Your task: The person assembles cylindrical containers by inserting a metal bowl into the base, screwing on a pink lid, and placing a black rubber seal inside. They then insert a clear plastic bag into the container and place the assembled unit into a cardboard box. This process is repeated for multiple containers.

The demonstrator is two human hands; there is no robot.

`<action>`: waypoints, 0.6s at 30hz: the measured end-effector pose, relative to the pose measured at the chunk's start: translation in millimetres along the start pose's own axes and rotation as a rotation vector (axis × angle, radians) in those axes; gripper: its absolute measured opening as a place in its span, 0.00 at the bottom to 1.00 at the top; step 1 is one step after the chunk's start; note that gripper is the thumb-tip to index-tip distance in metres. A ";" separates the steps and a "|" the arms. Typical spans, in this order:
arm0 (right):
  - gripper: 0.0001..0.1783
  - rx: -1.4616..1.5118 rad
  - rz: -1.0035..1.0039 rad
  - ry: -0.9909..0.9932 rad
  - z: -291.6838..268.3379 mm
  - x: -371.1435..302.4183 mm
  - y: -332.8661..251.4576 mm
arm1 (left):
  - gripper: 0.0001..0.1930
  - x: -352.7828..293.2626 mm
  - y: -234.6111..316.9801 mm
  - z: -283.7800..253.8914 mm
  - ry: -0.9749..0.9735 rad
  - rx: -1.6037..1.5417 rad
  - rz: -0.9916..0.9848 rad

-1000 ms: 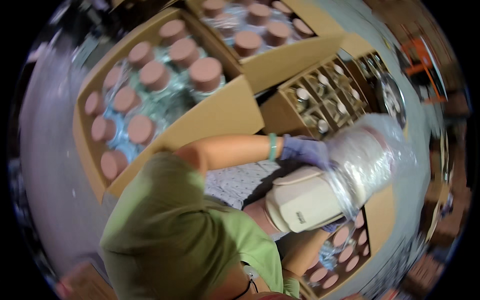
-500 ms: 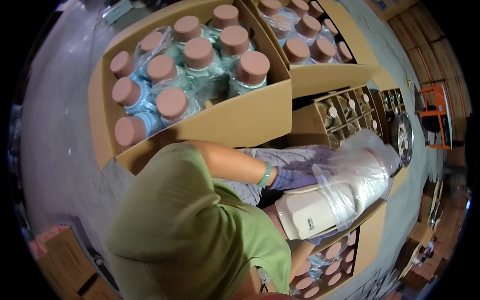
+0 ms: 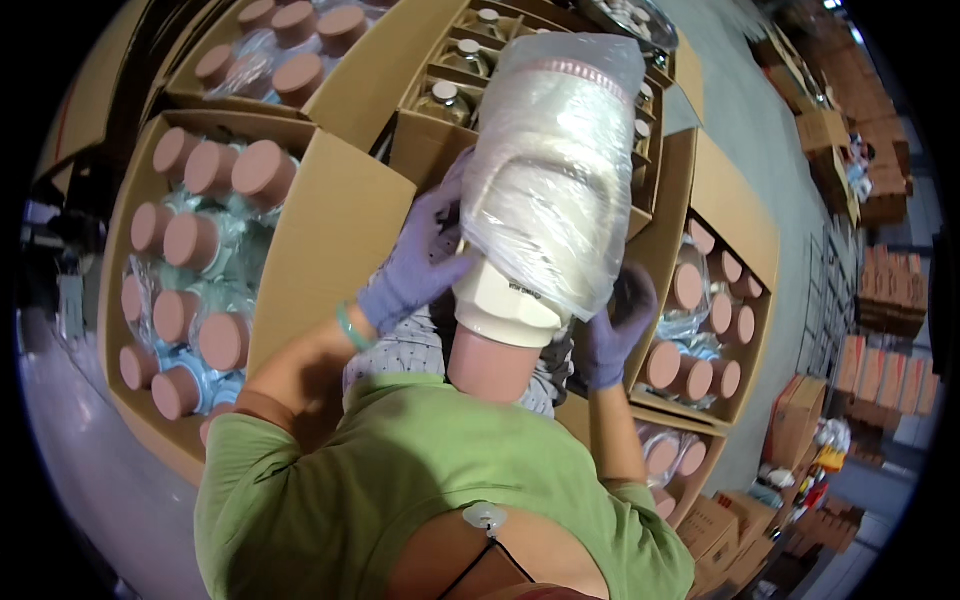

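Observation:
A cream insulated jug (image 3: 507,305) with a pink cap lies in front of my body, its cap end towards me. A clear plastic bag (image 3: 555,185) covers its far end and most of its body, and a curved handle shows through. My left hand (image 3: 425,250), in a purple glove, is open with thumb and fingers apart, against the jug's left side at the bag's edge. On the right, my purple-gloved right hand (image 3: 618,325) is beside the bag's near corner, fingers curved and parted from the thumb. The bag partly hides what its fingertips touch.
Cardboard boxes of pink-capped jugs stand on the left (image 3: 190,250), at the back left (image 3: 290,50) and on the right (image 3: 705,320). Beyond the bag, a divided carton (image 3: 465,60) holds glass liners. Stacked cartons (image 3: 880,290) line the far right.
The jug has turned from pointing right to pointing away from me. The left hand has moved from the jug's upper side to the bag's left edge; the right hand has come into view beside it.

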State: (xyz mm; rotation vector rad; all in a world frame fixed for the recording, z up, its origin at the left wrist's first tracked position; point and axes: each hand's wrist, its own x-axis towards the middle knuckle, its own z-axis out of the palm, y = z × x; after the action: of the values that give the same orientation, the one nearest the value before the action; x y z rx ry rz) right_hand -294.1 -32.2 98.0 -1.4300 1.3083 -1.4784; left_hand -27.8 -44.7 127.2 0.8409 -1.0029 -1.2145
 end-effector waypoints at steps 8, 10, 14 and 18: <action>0.11 -0.286 -0.188 -0.384 -38.7 -34.2 37.0 | 0.05 -57.6 -27.4 -59.9 -0.467 0.753 0.144; 0.11 -0.305 -0.189 -0.427 -40.0 -40.6 45.9 | 0.16 -77.4 -42.9 -70.0 -0.875 0.851 0.359; 0.13 -0.072 0.000 -0.250 -2.3 -50.6 35.7 | 0.52 -73.9 -5.0 -44.7 -0.448 0.679 0.456; 0.09 -0.347 -0.320 -0.278 42.2 -22.6 0.5 | 0.49 -60.2 64.7 -8.7 -0.198 0.485 -0.120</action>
State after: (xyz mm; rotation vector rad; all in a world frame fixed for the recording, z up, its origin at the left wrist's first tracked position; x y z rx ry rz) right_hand -249.6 -19.2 86.4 -2.0692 1.2421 -1.2213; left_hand -0.9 25.5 174.3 1.1859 -1.4593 -1.1888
